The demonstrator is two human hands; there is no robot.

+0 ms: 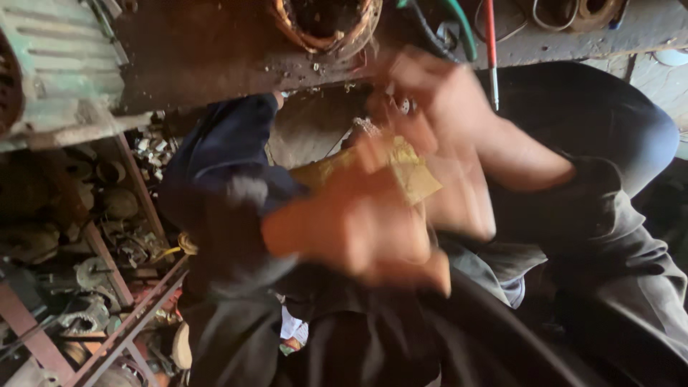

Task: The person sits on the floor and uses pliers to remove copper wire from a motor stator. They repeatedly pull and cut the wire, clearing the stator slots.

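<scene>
Both my hands are blurred by motion in the middle of the view, over my lap. My left hand [351, 229] is lower and nearer the camera, its fingers closed on the lower edge of a yellow sheet [412, 175]. My right hand [437, 115] is above the sheet and touches its upper side. The blur hides how its fingers are set. A small pale metal piece [367, 127] shows just left of the sheet's top. My bare right forearm [516, 161] runs off to the right, and a dark blue sleeve [222, 154] lies at the left.
A worn workbench [215, 50] crosses the top, with a round motor part with copper windings [326, 25] and a red-handled tool [491, 50] on it. A rusty rack of metal parts [93, 236] stands at left. Dark trousers [595, 236] fill the lower right.
</scene>
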